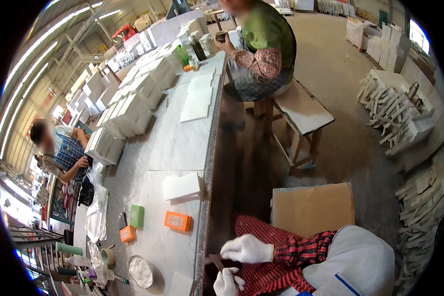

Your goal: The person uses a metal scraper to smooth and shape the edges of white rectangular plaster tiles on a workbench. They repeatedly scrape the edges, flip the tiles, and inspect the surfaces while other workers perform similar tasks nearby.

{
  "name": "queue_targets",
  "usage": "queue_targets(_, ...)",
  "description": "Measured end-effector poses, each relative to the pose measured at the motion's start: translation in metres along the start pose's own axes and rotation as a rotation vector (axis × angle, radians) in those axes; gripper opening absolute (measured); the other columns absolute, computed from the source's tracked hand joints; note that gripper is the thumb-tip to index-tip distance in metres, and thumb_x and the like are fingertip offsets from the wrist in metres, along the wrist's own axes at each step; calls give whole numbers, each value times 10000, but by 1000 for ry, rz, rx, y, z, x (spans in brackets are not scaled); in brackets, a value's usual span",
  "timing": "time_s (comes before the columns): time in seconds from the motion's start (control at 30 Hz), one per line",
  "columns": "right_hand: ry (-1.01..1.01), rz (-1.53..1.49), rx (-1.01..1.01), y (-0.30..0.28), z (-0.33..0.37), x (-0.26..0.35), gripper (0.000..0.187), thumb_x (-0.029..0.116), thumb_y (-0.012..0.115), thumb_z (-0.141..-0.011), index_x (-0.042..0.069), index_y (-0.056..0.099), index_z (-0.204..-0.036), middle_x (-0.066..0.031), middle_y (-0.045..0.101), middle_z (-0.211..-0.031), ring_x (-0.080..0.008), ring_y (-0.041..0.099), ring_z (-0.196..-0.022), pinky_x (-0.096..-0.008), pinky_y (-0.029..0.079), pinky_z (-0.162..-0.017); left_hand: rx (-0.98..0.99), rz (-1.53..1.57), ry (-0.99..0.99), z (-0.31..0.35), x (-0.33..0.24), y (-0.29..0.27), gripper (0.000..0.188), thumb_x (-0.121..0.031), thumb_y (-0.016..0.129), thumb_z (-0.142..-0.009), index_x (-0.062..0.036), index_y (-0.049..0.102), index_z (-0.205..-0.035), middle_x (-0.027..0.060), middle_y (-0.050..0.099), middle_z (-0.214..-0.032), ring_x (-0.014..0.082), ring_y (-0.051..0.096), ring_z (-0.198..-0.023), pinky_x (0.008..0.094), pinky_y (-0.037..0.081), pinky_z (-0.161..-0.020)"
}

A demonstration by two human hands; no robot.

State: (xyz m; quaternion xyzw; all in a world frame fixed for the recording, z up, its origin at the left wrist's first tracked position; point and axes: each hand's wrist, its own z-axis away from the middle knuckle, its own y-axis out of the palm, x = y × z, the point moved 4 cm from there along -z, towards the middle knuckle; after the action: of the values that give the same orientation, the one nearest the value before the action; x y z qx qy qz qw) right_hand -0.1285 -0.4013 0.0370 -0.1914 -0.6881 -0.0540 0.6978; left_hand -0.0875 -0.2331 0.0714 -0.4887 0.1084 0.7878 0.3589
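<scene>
Both my hands wear white gloves and are at the near edge of the table, above my red checked clothing. My left hand (pixel 226 282), the lower one, is closed with its fingers around the end of a dark flat strip (pixel 217 262). Just above it, my right hand (pixel 247 248) has its fingers pressed together, their tips close to the strip; what they hold, if anything, is hidden. On the long stone-topped table (pixel 177 158) beside my hands are a bowl of white powder (pixel 141 272), an orange box (pixel 177 221), a smaller orange box (pixel 128 233) and a green box (pixel 137 216).
A stack of white tiles (pixel 181 187) lies near the table edge, with larger stacks (pixel 128 111) behind. A cardboard sheet (pixel 313 204) stands beside me. One person (pixel 271 44) sits on a bench (pixel 303 106) holding a cup; another person (pixel 66 148) is across the table.
</scene>
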Motion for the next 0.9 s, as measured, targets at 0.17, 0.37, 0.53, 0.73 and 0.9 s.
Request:
queue_targets(0.17, -102, 54, -28, 3, 8, -5, 223, 308, 681, -981, 127, 763, -1081, -114, 768, -931, -315, 742, -862, -399, 586, -782, 21, -54, -13, 3, -2, 5, 368, -295, 451, -1127, -22, 673, -1020, 23, 597, -595, 81, 486, -471, 249, 400, -479)
queue_targets(0.37, 211, -253, -189, -12, -4, 1, 196, 160, 681, -1010, 14, 753, -1119, -51, 742, -839, -84, 673, -748, -275, 563, -697, 44, 21, -27, 10, 16, -1, 352, -300, 445, -1127, -45, 675, -1052, 25, 613, -615, 78, 477, -460, 234, 392, -465)
queue_targets(0.53, 167, -295, 33, 15, 16, 10, 216, 200, 683, -988, 35, 750, -1110, -34, 725, -768, -110, 671, -691, -295, 544, -681, -62, 128, 43, -2, 17, -15, 404, -334, 436, -1129, -10, 661, -1041, 35, 616, -611, 78, 470, -457, 229, 378, -459)
queue_targets(0.73, 229, -399, -51, 19, 14, 22, 227, 180, 662, -1029, -1, 735, -1145, -27, 702, -787, -69, 631, -682, -247, 527, -634, -187, 310, -20, -3, 58, -49, 425, -363, 414, -1135, -15, 646, -1060, 58, 625, -601, 87, 480, -444, 228, 387, -438)
queue_targets(0.9, -30, -113, 73, 31, 8, 37, 197, 164, 699, -989, 19, 750, -1113, -73, 737, -827, -136, 688, -728, -298, 560, -699, 3, 178, -7, 14, 41, -35, 403, -343, 436, -1133, -20, 665, -1060, 37, 645, -633, 74, 500, -474, 220, 412, -476)
